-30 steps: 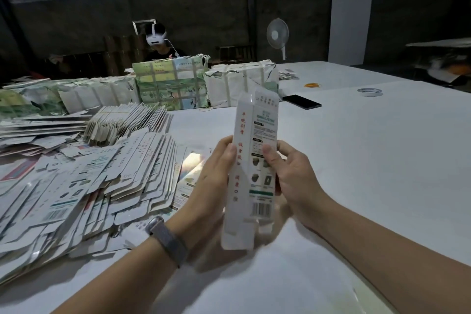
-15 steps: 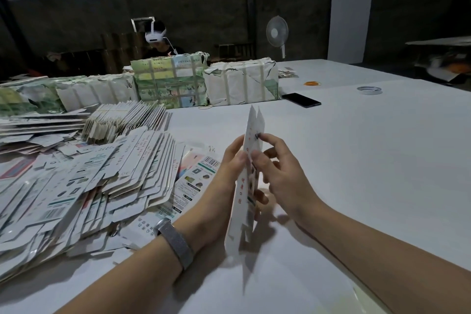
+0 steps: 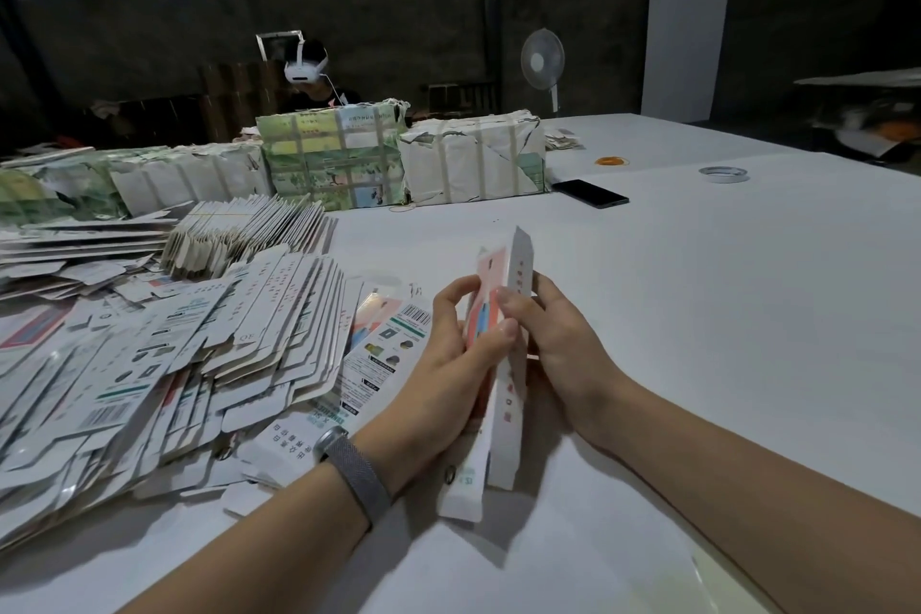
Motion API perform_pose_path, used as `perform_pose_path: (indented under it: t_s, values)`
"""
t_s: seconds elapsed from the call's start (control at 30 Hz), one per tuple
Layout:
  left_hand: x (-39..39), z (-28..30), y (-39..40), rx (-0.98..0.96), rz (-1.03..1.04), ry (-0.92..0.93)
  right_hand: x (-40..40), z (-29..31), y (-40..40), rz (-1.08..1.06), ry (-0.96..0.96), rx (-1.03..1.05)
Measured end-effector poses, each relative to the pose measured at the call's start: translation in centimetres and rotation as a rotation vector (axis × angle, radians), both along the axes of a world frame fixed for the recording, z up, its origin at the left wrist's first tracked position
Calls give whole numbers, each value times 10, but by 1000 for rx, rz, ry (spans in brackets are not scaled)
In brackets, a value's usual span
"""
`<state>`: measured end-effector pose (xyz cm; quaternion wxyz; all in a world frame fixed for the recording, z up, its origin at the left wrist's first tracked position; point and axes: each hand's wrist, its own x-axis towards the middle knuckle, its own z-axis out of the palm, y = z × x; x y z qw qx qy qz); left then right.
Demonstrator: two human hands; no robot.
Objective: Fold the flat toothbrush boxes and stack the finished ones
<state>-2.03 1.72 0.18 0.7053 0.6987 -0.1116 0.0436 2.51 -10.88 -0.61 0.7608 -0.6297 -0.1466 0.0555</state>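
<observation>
- Your left hand (image 3: 461, 354) and right hand (image 3: 558, 339) both pinch 1 long white-and-pink printed cardboard toothbrush box (image 3: 501, 364), held upright just above the white worktop (image 3: 697, 314).
- It looks half-opened; squeeze the long creases toward each other so the sleeve squares up, then tuck the end flaps.
- Keep your thumbs on the creases, not the thin, glossy, easily dented panels.
- The heap of flat white printed box blanks (image 3: 149, 364) lies to your left, slippery and fanned.

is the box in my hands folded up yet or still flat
Partly folded: the box stands on end, panels bent at an angle, pinched by left hand and right hand.
</observation>
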Motion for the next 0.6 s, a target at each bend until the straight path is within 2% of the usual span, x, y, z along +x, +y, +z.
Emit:
perform_pose_path:
  t_s: [0.1, 0.27, 0.4, 0.6]
  values:
    - [2, -6, 0, 8, 51, -66, 0, 1, -4, 51, 9, 20]
    - [5, -7, 3, -132, 78, 45, 2, 1, -8, -10, -40, -12]
    - [4, -7, -1, -32, 99, -97, 1, 2, -10, 57, -79, 7]
    - [2, -10, -2, -35, 41, -30, -6, 0, 2, 100, -191, -23]
